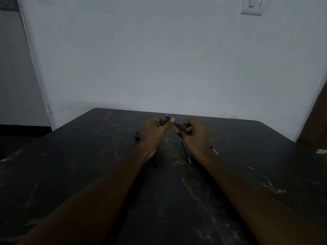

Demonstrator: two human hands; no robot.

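Both hands are raised just above the far half of the dark, scratched tabletop (88, 174), and together they hold a slim blue and black pen (177, 124). The pen lies slanted, with its blue end up and to the left and its dark end down and to the right.

The left hand (155, 129) has its grip closed round the blue end. Its fingers are curled in and the thumb presses on the barrel, with the blue tip sticking out past the thumb. The right hand (193, 135) has its grip closed round the dark end, its fingers curled over it. The two hands are near each other but apart, and a short stretch of barrel shows between them.

A short black cylinder (137, 135) lies on the tabletop just left of the left hand. A dark stick-shaped pen (155, 160) lies beneath the left wrist, partly hidden. A thin dark pen (186, 152) lies between the wrists, nearer the right one. A pale pen with a red end (214, 150) peeps out beside the right wrist. A small white object (321, 151), too blurred to identify, sits at the far right. Behind the tabletop stands a pale wall (159, 59) with a white light switch (251, 5).
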